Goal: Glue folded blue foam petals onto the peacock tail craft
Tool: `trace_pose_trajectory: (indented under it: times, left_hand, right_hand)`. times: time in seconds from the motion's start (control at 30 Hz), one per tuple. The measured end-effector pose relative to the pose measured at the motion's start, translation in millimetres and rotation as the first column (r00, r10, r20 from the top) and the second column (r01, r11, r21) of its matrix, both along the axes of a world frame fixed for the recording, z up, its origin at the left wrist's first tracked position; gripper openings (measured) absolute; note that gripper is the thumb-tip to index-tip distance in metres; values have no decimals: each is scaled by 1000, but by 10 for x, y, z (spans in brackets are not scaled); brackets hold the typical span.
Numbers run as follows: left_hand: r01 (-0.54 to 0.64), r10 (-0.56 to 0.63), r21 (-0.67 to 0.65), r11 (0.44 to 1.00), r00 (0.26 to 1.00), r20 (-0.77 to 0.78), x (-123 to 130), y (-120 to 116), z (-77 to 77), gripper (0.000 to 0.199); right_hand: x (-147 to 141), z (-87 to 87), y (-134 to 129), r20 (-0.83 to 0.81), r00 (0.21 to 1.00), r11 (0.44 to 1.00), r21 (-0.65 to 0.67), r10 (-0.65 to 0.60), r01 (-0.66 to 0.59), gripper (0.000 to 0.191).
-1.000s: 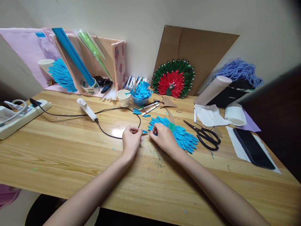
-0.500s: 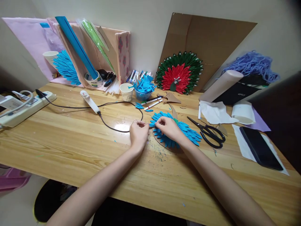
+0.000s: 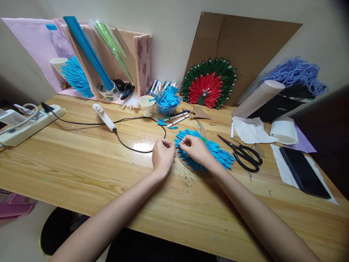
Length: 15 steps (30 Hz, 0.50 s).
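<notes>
In the head view a fan of blue petals [image 3: 219,153] lies on a round cardboard base, with a green piece [image 3: 204,139] near its upper middle. Over the fan's left part is my right hand [image 3: 196,149], thumb and forefinger pinched together. My left hand [image 3: 163,156] is closed too, just beyond the fan's left edge, its fingertips close to those of the right. Whatever the fingertips hold is too small to make out. Black-handled scissors [image 3: 247,157] rest right of the fan, blades toward it.
A white glue gun [image 3: 103,117] with a black cable stands left of my hands. Behind are markers [image 3: 178,120], a paper cup [image 3: 147,106] and a bowl of blue scraps [image 3: 167,105]. A finished-looking red and green fan [image 3: 205,87] leans on cardboard. A phone [image 3: 304,173] lies right.
My left hand has shifted slightly right, closer to my right hand. The right hand stays pinched over the fan. The view has tilted a little.
</notes>
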<state>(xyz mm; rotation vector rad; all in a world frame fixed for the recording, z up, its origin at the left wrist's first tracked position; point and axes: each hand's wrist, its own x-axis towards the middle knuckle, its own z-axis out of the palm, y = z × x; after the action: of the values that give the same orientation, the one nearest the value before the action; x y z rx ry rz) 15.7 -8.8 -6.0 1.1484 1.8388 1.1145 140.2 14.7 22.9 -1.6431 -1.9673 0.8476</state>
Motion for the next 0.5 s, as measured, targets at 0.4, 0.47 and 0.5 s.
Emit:
trace_pose_trajectory:
  times: [0.4, 0.47, 0.5]
  left_hand:
    - [101, -98, -10, 995, 981, 165, -50, 47, 25, 24]
    - [146, -127, -63, 987, 962, 241, -88, 90, 37, 25]
    - [173, -145, -87, 981, 953, 265, -116, 108, 45, 24]
  right_hand:
    - [46, 129, -19, 192, 971, 977, 132, 139, -166, 7]
    - [27, 127, -32, 228, 963, 970, 159, 147, -185, 9]
    - [19, 126, -38, 240, 959, 967, 166, 151, -193, 9]
